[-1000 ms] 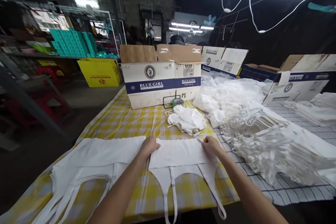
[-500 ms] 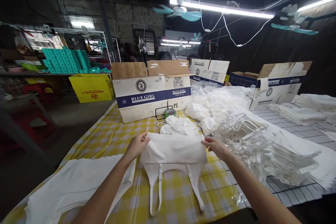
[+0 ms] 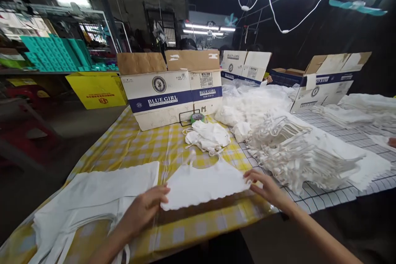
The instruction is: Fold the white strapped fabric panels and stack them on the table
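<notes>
A small white strap top (image 3: 204, 183) hangs just above the yellow checked tablecloth (image 3: 139, 144), its scalloped hem toward me and its straps pointing away. My left hand (image 3: 145, 210) pinches the hem's left corner. My right hand (image 3: 266, 185) pinches the right corner. A flat stack of the same white tops (image 3: 93, 202) lies to the left, right beside my left hand.
A crumpled white garment (image 3: 208, 136) lies behind the held top. A big pile of white tops (image 3: 297, 152) fills the right side. Open Blue Girl cartons (image 3: 170, 90) stand at the back, with a green tape roll (image 3: 196, 117) in front. Shelves with teal boxes (image 3: 55, 53) stand far left.
The top has been flipped over: its straps hung toward me before and now point away, hem nearest me. Both hands came closer to me and lower, still holding its corners.
</notes>
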Demonstrator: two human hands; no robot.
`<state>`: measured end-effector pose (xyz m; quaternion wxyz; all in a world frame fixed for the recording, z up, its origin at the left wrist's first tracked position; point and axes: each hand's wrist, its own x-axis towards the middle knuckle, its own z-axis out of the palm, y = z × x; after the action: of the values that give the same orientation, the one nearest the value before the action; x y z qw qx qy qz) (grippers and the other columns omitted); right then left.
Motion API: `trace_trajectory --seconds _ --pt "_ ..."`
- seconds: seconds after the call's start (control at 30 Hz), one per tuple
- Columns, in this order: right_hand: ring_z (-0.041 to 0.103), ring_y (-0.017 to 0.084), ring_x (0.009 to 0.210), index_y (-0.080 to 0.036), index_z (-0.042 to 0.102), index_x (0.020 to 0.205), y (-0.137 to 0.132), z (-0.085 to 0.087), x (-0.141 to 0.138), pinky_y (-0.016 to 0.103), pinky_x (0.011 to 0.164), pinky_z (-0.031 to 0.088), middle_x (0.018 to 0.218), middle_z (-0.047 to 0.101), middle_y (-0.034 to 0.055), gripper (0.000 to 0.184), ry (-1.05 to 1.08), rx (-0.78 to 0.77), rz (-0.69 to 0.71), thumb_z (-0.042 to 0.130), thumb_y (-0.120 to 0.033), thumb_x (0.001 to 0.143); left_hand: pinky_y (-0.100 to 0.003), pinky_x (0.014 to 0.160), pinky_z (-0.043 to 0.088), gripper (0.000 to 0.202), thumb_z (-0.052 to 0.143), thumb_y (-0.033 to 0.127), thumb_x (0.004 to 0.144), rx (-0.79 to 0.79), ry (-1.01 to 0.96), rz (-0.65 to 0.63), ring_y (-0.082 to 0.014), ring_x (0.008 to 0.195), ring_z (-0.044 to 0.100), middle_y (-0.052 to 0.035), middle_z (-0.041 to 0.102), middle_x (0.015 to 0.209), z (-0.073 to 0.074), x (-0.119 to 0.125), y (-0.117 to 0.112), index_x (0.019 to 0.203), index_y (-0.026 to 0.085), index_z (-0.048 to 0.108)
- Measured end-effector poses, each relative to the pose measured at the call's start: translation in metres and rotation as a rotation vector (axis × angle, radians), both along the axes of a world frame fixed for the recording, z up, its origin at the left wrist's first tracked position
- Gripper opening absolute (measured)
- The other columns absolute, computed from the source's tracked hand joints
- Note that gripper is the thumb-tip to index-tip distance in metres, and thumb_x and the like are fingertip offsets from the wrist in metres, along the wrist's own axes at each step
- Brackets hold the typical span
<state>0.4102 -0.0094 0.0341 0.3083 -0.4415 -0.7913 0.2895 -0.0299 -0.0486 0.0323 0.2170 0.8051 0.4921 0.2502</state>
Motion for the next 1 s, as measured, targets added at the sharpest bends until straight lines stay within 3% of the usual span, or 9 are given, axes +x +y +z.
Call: trace_trajectory --seconds 0.1,0.2,0.27,0.4,0.47,0.67,0.83,1.0 --pt "0.054 0.023 0.106 -0.021 0.061 0.079 -0.037 -0.041 0.005 0.038 0.088 0.044 0.11 0.059 0.0073 0.017 -0.113 -0.021 -0.031 0.046 -0.012 0.077 -0.032 0.095 0.046 0.02 0.047 0.016 0.081 0.001 0.12 -0.082 -0.0198 0.119 0.049 -0.0021 0.059 0.122 -0.04 0.006 -0.036 0.082 0.025 0.065" --pt "0.048 0.023 0.117 -0.022 0.059 0.086 -0.061 -0.059 0.007 0.041 0.094 0.041 0.12 0.055 0.0067 0.025 -0.165 0.017 -0.114 0.042 -0.008 0.076 -0.036 0.098 0.043 0.016 0.049 0.018 0.081 0.047 0.137 -0.029 -0.0215 0.12 0.048 -0.0031 0.055 0.127 -0.053 0.009 -0.051 0.08 0.024 0.064" --pt "0.047 0.023 0.118 -0.023 0.059 0.092 -0.068 -0.064 0.009 0.042 0.095 0.042 0.123 0.054 0.0066 0.026 -0.191 0.059 -0.14 0.042 -0.009 0.078 -0.038 0.099 0.043 0.016 0.05 0.017 0.079 0.086 0.142 -0.034 -0.0227 0.118 0.05 -0.0031 0.056 0.126 -0.054 0.008 -0.051 0.082 0.024 0.064" --pt "0.047 0.023 0.118 -0.029 0.055 0.116 -0.072 -0.074 0.014 0.041 0.093 0.045 0.13 0.049 0.0058 0.042 -0.262 0.168 -0.136 0.045 -0.011 0.079 -0.038 0.098 0.044 0.045 0.053 0.016 0.077 0.127 0.216 -0.096 -0.0224 0.118 0.05 -0.0046 0.055 0.127 -0.057 0.001 -0.045 0.121 0.027 0.052" --pt "0.047 0.023 0.119 -0.033 0.054 0.119 -0.072 -0.078 0.016 0.042 0.093 0.045 0.13 0.05 0.0039 0.046 -0.279 0.22 -0.116 0.045 -0.01 0.081 -0.037 0.099 0.044 0.052 0.052 0.016 0.078 0.141 0.253 -0.095 -0.0215 0.119 0.049 -0.0041 0.053 0.129 -0.059 -0.001 -0.044 0.128 0.027 0.046" --pt "0.046 0.023 0.121 -0.034 0.058 0.115 -0.072 -0.082 0.016 0.044 0.094 0.045 0.126 0.054 0.0021 0.045 -0.242 0.267 -0.103 0.043 -0.008 0.081 -0.032 0.094 0.048 0.03 0.046 0.018 0.083 0.153 0.273 -0.063 -0.0197 0.116 0.052 -0.0009 0.057 0.125 -0.058 0.005 -0.044 0.104 0.029 0.065" --pt "0.045 0.023 0.121 -0.033 0.06 0.112 -0.071 -0.066 0.014 0.045 0.095 0.043 0.125 0.054 0.0026 0.043 -0.162 0.249 -0.097 0.042 -0.007 0.083 -0.033 0.095 0.048 0.032 0.045 0.016 0.084 0.155 0.229 -0.095 -0.0192 0.115 0.053 -0.001 0.061 0.119 -0.042 0.006 -0.042 0.104 0.029 0.065" --pt "0.044 0.024 0.121 -0.036 0.062 0.108 -0.071 -0.052 0.018 0.046 0.095 0.044 0.124 0.056 0.001 0.037 -0.174 0.221 -0.069 0.046 -0.012 0.084 -0.041 0.1 0.042 0.03 0.049 0.016 0.083 0.136 0.229 -0.19 -0.0211 0.116 0.052 -0.0006 0.061 0.12 -0.032 0.003 -0.042 0.103 0.03 0.066"
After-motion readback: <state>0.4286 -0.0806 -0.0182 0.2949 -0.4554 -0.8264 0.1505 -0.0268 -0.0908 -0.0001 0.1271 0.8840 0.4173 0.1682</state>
